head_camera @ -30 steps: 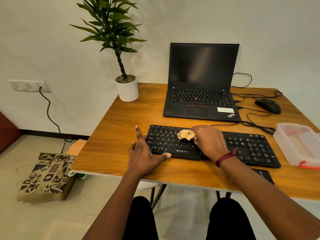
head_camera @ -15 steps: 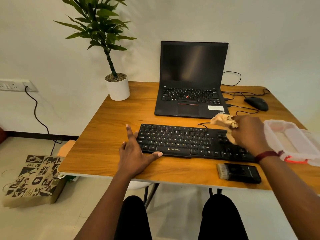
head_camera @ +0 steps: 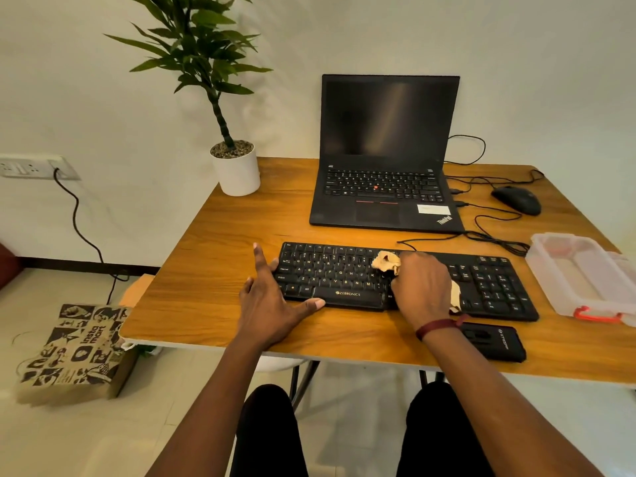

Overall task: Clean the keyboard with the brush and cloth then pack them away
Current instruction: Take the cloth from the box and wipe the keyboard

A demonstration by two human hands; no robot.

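Held both forearms stretched over near edge of table (head_camera: 213, 280). Rested left hand (head_camera: 272, 304) flat at left end of keyboard (head_camera: 330, 273), fingers straight and spread, thumb against front edge. Gripped crumpled tan cloth (head_camera: 387, 261) in right hand (head_camera: 421, 290), pressed onto mid-board keys. Noted brush (head_camera: 495, 340) lying just beside right wrist, clear box (head_camera: 581, 277) at far right.

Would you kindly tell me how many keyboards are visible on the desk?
2. The external keyboard lies near the front edge, under the right hand; the laptop's built-in keyboard sits behind it. None seems hidden.
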